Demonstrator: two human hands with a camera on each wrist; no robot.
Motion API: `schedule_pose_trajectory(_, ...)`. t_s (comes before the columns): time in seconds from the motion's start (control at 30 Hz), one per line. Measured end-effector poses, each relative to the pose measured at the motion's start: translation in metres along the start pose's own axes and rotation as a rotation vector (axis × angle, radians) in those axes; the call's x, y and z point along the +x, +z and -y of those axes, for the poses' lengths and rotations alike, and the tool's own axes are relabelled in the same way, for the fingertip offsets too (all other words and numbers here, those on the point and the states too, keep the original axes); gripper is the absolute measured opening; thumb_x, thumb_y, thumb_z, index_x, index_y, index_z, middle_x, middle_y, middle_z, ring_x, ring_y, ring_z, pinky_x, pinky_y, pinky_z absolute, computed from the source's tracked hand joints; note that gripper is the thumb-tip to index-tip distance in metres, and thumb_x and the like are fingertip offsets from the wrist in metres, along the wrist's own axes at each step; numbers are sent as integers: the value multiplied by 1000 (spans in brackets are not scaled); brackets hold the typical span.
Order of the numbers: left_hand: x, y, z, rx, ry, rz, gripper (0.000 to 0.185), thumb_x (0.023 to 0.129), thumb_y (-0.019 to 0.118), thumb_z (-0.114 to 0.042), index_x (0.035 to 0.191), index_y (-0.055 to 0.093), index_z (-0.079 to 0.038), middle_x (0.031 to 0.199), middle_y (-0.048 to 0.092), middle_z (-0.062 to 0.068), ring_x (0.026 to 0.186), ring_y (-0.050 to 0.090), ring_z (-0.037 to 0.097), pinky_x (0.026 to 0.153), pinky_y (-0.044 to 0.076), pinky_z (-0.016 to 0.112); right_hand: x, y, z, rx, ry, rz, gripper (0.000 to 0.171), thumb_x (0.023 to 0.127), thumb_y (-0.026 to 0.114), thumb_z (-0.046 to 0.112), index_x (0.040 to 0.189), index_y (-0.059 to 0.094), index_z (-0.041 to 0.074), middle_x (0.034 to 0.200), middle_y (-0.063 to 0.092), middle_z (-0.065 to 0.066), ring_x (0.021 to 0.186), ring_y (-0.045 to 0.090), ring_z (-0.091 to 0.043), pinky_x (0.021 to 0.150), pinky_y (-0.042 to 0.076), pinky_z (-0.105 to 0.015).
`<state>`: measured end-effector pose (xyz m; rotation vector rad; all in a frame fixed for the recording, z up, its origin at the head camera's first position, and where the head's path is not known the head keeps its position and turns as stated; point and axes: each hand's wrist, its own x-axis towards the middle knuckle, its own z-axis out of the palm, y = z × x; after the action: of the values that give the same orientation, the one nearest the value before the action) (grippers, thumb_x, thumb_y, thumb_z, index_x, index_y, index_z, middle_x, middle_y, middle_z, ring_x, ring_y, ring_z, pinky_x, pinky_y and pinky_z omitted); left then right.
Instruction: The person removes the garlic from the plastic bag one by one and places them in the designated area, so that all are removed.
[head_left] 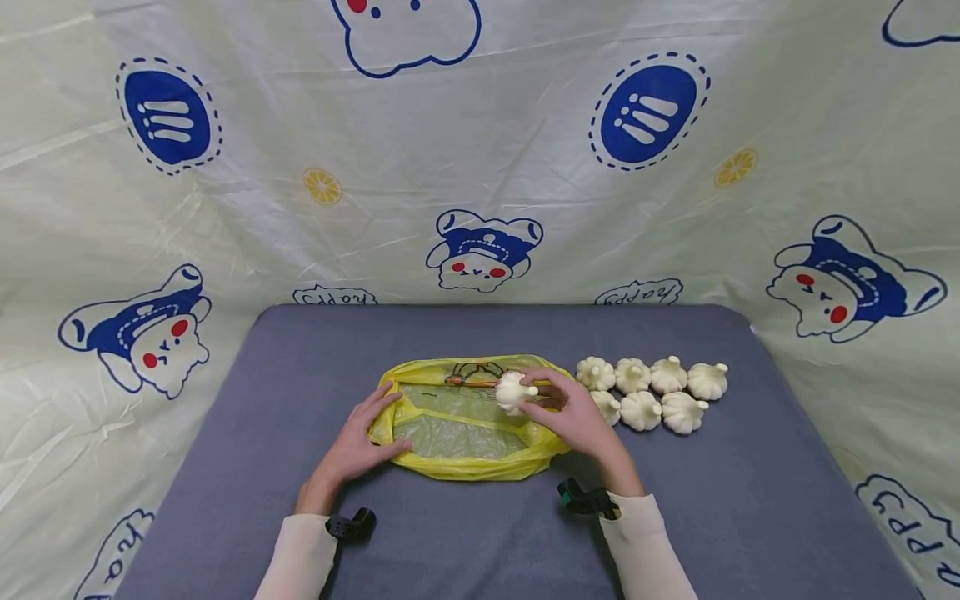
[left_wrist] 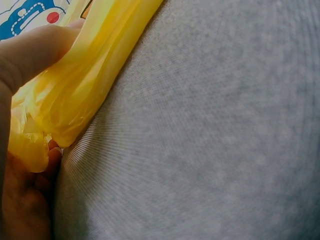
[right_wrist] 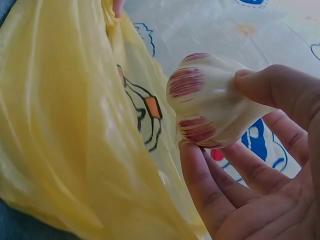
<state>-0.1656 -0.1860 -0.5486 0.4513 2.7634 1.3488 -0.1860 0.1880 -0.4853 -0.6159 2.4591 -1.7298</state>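
One garlic bulb (head_left: 514,392), judged light, firm and papery-skinned, best taken round its girth, is pinched by the right hand (head_left: 573,414) over the yellow bag (head_left: 465,421), whose 9 o'clock edge is gripped by the left hand (head_left: 360,442) on the bench (head_left: 262,467).

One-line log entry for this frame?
left hand: grips yellow bag edge | right hand: holds garlic bulb over bag | seven bulbs beside

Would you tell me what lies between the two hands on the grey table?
In the head view, the yellow plastic bag spans between the left hand, gripping its edge, and the right hand holding a garlic bulb.
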Motion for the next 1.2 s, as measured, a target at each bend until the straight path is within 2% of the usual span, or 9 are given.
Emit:
schedule_pose_trajectory(0.23, 1, -1, 2, 13, -3, 4, 79, 85, 82, -40, 154, 50, -15, 170, 29, 7, 151, 31, 41, 116, 30, 69, -5, -9, 0, 34, 4, -41, 29, 96, 73, 9, 123, 65, 6, 146, 55, -21, 124, 64, -42, 98, 56, -40)
schedule_pose_trajectory(0.4, 1, 0, 1, 11, 6, 1, 79, 85, 82, -39, 153, 50, -14, 169, 30, 7, 151, 30, 41, 116, 29, 69, -7, -14, 0, 13, -7, -56, 29, 95, 74, 9, 123, 65, 4, 145, 56, -21, 125, 63, -42, 95, 58, -35)
schedule_pose_trajectory(0.5, 1, 0, 2, 11, 10, 1, 79, 85, 82, -39, 153, 50, -14, 169, 30, 7, 151, 30, 41, 116, 29, 69, -8, -18, 2, -10, -10, -80, 29, 96, 74, 10, 123, 65, 6, 145, 57, -20, 123, 64, -36, 91, 58, -30)
schedule_pose_trajectory(0.7, 1, 0, 2, 9, 8, 1, 80, 85, 82, -39, 154, 50, -15, 170, 30, 7, 151, 30, 41, 115, 29, 69, -13, -33, 5, -2, -21, -135, 28, 96, 73, 8, 122, 65, 5, 147, 56, -18, 114, 66, -6, 88, 56, -25)
schedule_pose_trajectory(0.8, 1, 0, 2, 5, 3, 4, 80, 85, 82, -39, 154, 50, -15, 170, 29, 6, 151, 30, 41, 116, 29, 69, -17, -42, 4, -4, -37, -163, 28, 96, 72, 5, 123, 64, 2, 147, 55, -20, 113, 63, 3, 88, 55, -22)
schedule_pose_trajectory(1.2, 2, 0, 1, 12, 5, 2, 80, 85, 82, -39, 153, 50, -13, 170, 29, 8, 150, 31, 41, 116, 29, 70, -30, -65, 3, -50, -45, -260, 30, 95, 72, 3, 125, 65, 0, 145, 57, -22, 112, 64, 2, 82, 54, -18)
